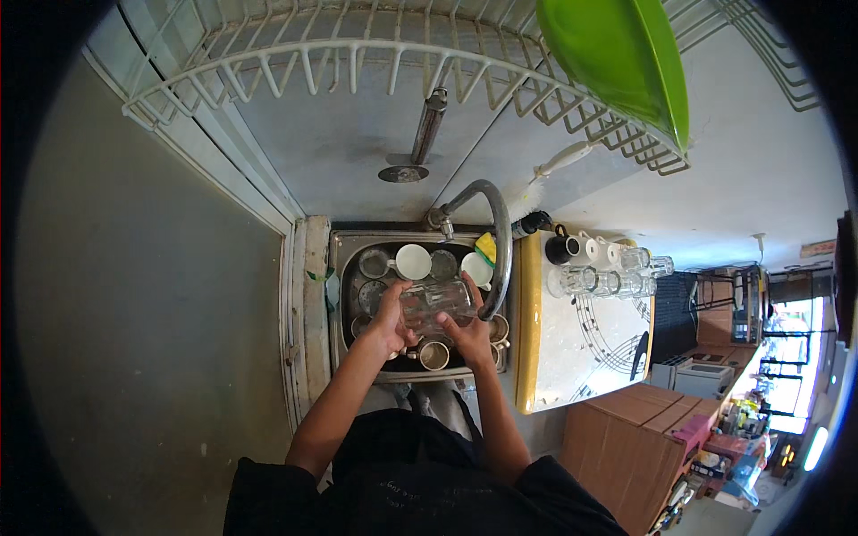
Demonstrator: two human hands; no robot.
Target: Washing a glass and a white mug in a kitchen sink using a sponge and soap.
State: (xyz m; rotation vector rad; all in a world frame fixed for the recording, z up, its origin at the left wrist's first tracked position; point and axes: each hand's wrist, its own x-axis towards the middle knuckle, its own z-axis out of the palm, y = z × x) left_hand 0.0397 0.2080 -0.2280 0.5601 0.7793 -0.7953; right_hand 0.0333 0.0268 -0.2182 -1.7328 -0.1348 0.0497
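Over the sink [335, 335], clear glassware [436, 305] lies on its side between my two hands; I cannot tell whether it is one glass or two. My left hand [391, 321] grips its left end. Around its right end are the fingers and thumb of my right hand [470, 328]. Below and around them, the basin holds a white cup [412, 262], another white cup [476, 269], several drinking glasses [373, 262] and a brownish mug [434, 355] near the front edge. My hands hide part of the basin's contents.
A curved metal faucet [499, 234] arches over the sink's right side, near a yellow-green sponge [486, 249]. On the right-hand counter [549, 362] stand several glasses [606, 283], white mugs [606, 253] and a black mug [562, 248]. Overhead, a wire rack [362, 45] holds a green plastic dish [623, 60].
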